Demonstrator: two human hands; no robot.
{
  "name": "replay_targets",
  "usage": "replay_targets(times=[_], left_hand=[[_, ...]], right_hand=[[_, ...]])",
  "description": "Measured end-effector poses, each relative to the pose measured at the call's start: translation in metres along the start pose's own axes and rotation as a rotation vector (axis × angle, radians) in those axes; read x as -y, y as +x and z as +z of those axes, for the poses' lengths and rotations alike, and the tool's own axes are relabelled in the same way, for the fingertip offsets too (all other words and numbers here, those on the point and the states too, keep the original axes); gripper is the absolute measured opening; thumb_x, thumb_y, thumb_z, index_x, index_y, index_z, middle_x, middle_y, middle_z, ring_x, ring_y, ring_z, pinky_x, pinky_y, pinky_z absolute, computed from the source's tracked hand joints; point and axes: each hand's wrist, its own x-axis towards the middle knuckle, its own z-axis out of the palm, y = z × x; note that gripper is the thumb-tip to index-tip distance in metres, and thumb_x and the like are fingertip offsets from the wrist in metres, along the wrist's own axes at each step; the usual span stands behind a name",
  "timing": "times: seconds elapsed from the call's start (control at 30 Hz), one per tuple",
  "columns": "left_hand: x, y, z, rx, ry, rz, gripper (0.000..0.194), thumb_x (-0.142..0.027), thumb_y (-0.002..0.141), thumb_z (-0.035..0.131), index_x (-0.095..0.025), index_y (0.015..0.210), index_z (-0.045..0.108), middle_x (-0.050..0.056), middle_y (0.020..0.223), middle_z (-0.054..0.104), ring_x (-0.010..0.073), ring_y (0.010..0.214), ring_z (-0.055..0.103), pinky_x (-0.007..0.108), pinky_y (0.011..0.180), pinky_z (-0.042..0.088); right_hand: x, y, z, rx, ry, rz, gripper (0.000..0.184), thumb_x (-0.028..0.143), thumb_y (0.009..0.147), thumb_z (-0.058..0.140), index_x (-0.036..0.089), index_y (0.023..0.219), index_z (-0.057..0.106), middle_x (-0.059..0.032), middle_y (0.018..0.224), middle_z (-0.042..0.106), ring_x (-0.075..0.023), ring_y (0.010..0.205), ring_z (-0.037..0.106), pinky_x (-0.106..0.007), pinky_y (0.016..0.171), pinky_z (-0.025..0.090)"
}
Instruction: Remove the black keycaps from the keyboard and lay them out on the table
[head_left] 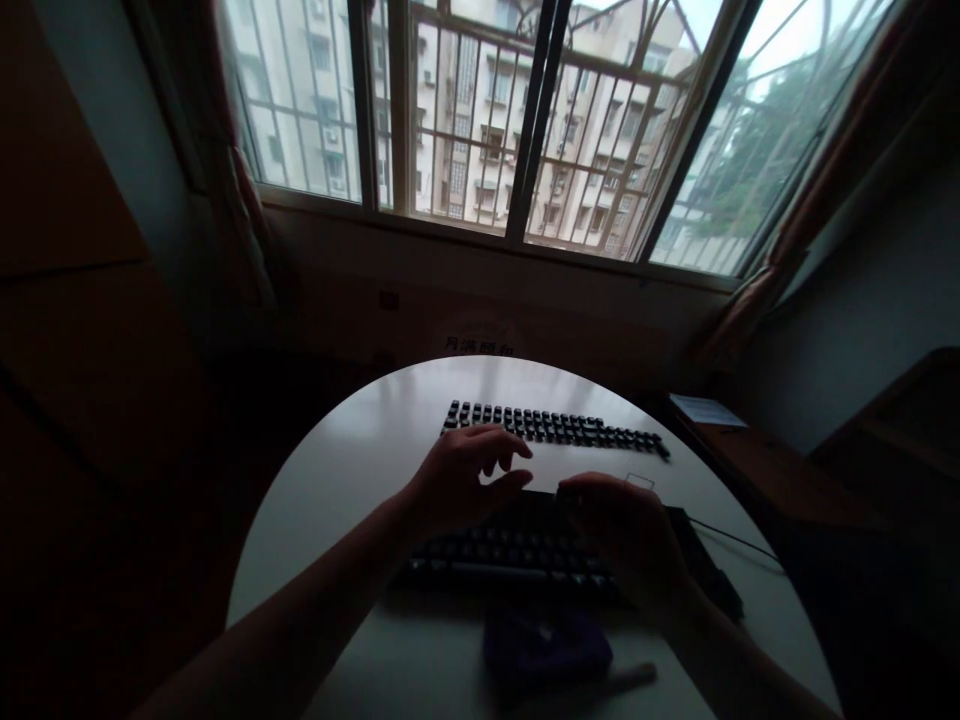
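A black keyboard point(517, 560) lies on the round white table, partly covered by both hands. My left hand point(469, 475) hovers over its far left part, thumb and fingers apart with nothing between them. Above the keyboard's right side, my right hand point(626, 520) is closed in a pinch. A small dark bit shows at its fingertips, too dim to name. Beyond the hands, several dark keycaps point(555, 425) stand in rows. A thin wire loop point(640, 481) lies just past my right hand.
A blurred purple object point(547, 645) and a grey stick-like piece point(630, 678) lie near me on the white table point(330, 470). A cable point(739, 537) runs off to the right. Papers point(709, 410) rest on a wooden surface at right. A barred window point(517, 130) stands behind.
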Motion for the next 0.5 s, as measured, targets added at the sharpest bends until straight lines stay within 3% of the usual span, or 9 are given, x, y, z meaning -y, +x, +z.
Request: replay_targets(times=[0.23, 0.5], left_hand=[[-0.016, 0.000, 0.019, 0.063, -0.225, -0.036, 0.028, -0.040, 0.079, 0.075, -0.015, 0.087, 0.066, 0.001, 0.073, 0.064, 0.0066, 0.053, 0.053, 0.018, 0.049, 0.044], [-0.025, -0.002, 0.026, 0.062, -0.313, -0.049, 0.028, -0.041, 0.080, 0.074, -0.014, 0.086, 0.067, 0.003, 0.077, 0.065, 0.0056, 0.051, 0.052, 0.018, 0.047, 0.043]], right_hand=[[0.008, -0.003, -0.003, -0.113, -0.153, -0.291, 0.027, 0.010, 0.077, 0.069, 0.031, 0.094, 0.075, 0.0038, 0.081, 0.073, -0.0088, 0.058, 0.061, -0.019, 0.050, 0.050], [0.004, -0.016, -0.004, -0.083, -0.221, -0.394, 0.028, 0.009, 0.082, 0.068, 0.028, 0.102, 0.071, 0.0000, 0.091, 0.072, -0.0125, 0.073, 0.068, -0.021, 0.058, 0.056]])
